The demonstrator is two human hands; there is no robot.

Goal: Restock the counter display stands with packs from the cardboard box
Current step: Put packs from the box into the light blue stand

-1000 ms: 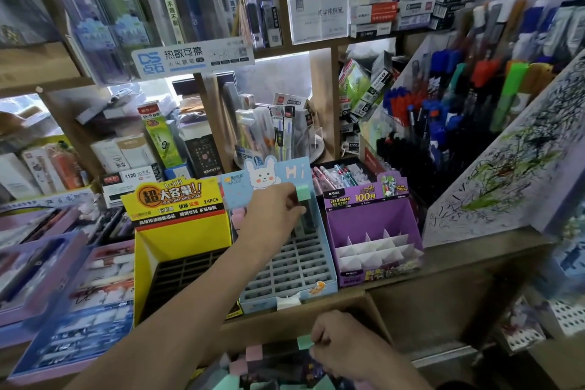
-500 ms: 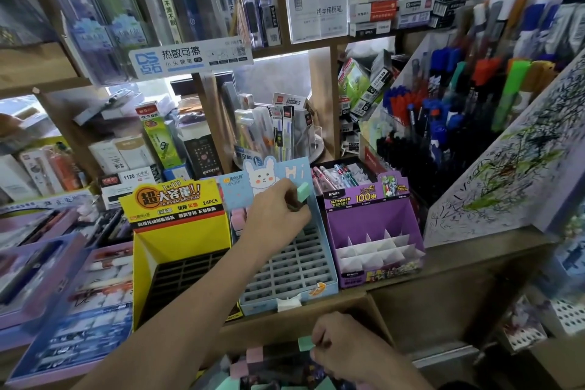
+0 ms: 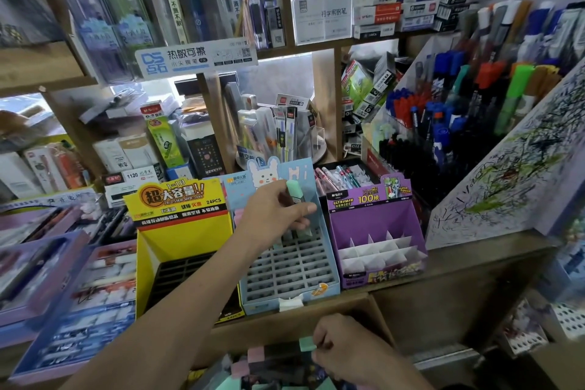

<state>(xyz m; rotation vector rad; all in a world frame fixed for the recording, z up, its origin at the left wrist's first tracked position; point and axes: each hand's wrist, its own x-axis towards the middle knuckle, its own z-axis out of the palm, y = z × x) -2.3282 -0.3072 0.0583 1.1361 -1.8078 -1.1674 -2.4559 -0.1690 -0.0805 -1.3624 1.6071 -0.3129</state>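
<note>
Yr left hand has rolled a touch; it pinches mint pack, long axis 12-to-6, blue stand slots just below at 6. Right hand pinches 2nd pack in cardboard box.

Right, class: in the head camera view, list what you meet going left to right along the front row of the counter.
Blue flat display tray → yellow display stand → light blue display stand → purple display stand → scribbled pen-test board.
</note>
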